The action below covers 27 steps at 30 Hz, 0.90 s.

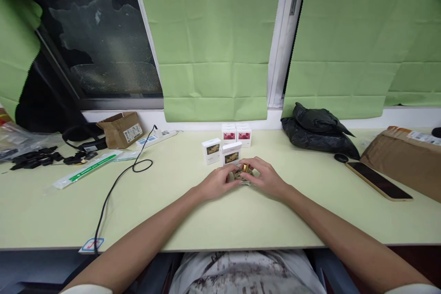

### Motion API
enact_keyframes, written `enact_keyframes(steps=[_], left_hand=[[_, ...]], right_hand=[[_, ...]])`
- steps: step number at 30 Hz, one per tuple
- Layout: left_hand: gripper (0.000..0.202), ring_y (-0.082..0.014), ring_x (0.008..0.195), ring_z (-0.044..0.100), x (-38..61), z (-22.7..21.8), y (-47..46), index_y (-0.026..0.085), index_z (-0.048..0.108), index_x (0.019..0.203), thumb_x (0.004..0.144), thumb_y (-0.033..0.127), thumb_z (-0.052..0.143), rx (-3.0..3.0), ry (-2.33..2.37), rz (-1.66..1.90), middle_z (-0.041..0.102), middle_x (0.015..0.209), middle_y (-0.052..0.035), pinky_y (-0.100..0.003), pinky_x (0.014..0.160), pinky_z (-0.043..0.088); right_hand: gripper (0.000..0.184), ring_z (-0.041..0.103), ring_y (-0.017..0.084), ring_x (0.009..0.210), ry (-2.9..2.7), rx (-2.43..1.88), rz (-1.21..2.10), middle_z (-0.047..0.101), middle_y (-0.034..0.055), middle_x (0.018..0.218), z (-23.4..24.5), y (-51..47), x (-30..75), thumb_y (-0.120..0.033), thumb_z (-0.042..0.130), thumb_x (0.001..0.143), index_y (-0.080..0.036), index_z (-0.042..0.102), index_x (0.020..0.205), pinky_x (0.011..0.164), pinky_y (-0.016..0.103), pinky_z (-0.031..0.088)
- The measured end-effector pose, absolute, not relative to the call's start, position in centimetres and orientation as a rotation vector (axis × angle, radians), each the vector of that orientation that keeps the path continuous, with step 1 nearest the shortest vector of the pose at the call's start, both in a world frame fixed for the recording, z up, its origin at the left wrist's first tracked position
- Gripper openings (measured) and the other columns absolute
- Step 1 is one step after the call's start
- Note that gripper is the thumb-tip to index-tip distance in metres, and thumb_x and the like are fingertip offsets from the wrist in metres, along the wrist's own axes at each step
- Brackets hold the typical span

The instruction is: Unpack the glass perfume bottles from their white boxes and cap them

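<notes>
A small perfume bottle (245, 175) with a shiny gold cap stands or is held just above the table, between my two hands. My left hand (217, 182) has its thumb and fingers closed on the bottle's left side. From the right, my right hand (266, 176) grips it, with fingers curled by the gold cap. My fingers cover part of the bottle. Right behind it is a white box with a dark floral picture (231, 153). A similar white box (211, 151) stands to its left.
White boxes with pink pictures (236, 135) stand farther back. On the left are a black cable (112, 188), an open cardboard box (121, 130) and a green-striped plastic packet (87, 168). A black plastic bag (319, 131), a phone (377, 180) and a brown parcel (403, 158) lie on the right.
</notes>
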State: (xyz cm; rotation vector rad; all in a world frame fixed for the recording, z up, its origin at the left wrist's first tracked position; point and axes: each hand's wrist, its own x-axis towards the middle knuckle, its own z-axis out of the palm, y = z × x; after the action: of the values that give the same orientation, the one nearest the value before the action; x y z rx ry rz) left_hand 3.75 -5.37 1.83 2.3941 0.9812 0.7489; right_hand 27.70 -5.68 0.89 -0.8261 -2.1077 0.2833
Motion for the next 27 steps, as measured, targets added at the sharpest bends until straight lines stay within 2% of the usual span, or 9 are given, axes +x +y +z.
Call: enact_keyframes(steps=[6, 10, 13, 16, 19, 22, 25, 27], left_hand=[[0.043, -0.0167, 0.074, 0.060, 3.6, 2.0, -5.4, 0.022, 0.066, 0.122, 0.096, 0.057, 0.062, 2.396, 1.035, 0.780, 0.071, 0.097, -0.0030, -0.028, 0.065, 0.045], [0.040, -0.0147, 0.070, 0.059, 3.4, 2.0, -5.4, 0.023, 0.068, 0.114, 0.094, 0.057, 0.065, 2.377, 1.101, 0.910, 0.072, 0.096, -0.0013, -0.028, 0.066, 0.046], [0.031, -0.0132, 0.065, 0.056, 3.1, 1.9, -5.2, 0.022, 0.068, 0.101, 0.101, 0.051, 0.057, 2.358, 1.122, 1.135, 0.072, 0.088, -0.0007, -0.029, 0.066, 0.046], [0.022, -0.0153, 0.072, 0.057, 2.9, 1.8, -4.8, 0.022, 0.064, 0.098, 0.102, 0.043, 0.057, 2.372, 1.128, 1.466, 0.067, 0.087, -0.0026, -0.030, 0.070, 0.049], [0.021, -0.0220, 0.098, 0.061, 2.8, 1.9, -4.2, 0.023, 0.060, 0.112, 0.098, 0.039, 0.065, 2.402, 1.172, 1.717, 0.063, 0.107, -0.0084, -0.036, 0.082, 0.054], [0.049, -0.0292, 0.129, 0.052, 2.8, 1.9, -3.6, 0.024, 0.050, 0.138, 0.095, 0.038, 0.069, 2.391, 1.226, 1.743, 0.050, 0.138, -0.0155, -0.043, 0.096, 0.054], [0.072, -0.0302, 0.136, 0.051, 2.7, 1.7, -3.3, 0.026, 0.032, 0.155, 0.095, 0.038, 0.070, 2.342, 1.213, 1.592, 0.041, 0.154, -0.0171, -0.045, 0.103, 0.052], [0.074, -0.0283, 0.129, 0.057, 2.7, 1.4, -3.2, 0.028, 0.027, 0.158, 0.097, 0.038, 0.068, 2.305, 1.208, 1.460, 0.045, 0.154, -0.0155, -0.045, 0.104, 0.051]], right_hand=[[0.047, 0.065, 0.022, 0.093, -2.090, -0.905, 0.375, 0.070, 0.0052, 0.110, 1.0, -5.8, 27.9, -0.043, 0.065, 0.098, -0.031, 0.054, 0.142, 0.087, 0.038, 0.055], [0.045, 0.064, 0.021, 0.091, -2.079, -0.924, 0.421, 0.069, 0.0035, 0.105, 1.1, -5.9, 28.0, -0.044, 0.066, 0.097, -0.028, 0.053, 0.137, 0.082, 0.034, 0.053], [0.040, 0.063, 0.020, 0.089, -2.106, -0.948, 0.444, 0.068, 0.0024, 0.102, 1.3, -6.0, 28.0, -0.045, 0.067, 0.097, -0.027, 0.055, 0.131, 0.081, 0.033, 0.052], [0.036, 0.062, 0.020, 0.088, -2.140, -0.976, 0.478, 0.068, 0.0013, 0.099, 1.5, -6.0, 28.0, -0.046, 0.067, 0.096, -0.027, 0.059, 0.126, 0.081, 0.033, 0.051], [0.033, 0.061, 0.020, 0.087, -2.162, -1.020, 0.492, 0.067, 0.0014, 0.098, 1.5, -5.9, 28.1, -0.049, 0.067, 0.096, -0.026, 0.062, 0.118, 0.080, 0.033, 0.050], [0.029, 0.060, 0.020, 0.085, -2.199, -1.038, 0.482, 0.067, 0.0020, 0.095, 1.3, -5.7, 28.2, -0.050, 0.067, 0.095, -0.024, 0.063, 0.106, 0.079, 0.034, 0.049], [0.027, 0.061, 0.020, 0.085, -2.230, -1.025, 0.486, 0.068, 0.0030, 0.096, 1.1, -5.4, 28.3, -0.048, 0.068, 0.094, -0.023, 0.064, 0.102, 0.079, 0.034, 0.049], [0.028, 0.061, 0.020, 0.086, -2.238, -1.026, 0.501, 0.068, 0.0034, 0.098, 1.0, -5.3, 28.3, -0.047, 0.069, 0.094, -0.022, 0.065, 0.105, 0.079, 0.034, 0.050]])
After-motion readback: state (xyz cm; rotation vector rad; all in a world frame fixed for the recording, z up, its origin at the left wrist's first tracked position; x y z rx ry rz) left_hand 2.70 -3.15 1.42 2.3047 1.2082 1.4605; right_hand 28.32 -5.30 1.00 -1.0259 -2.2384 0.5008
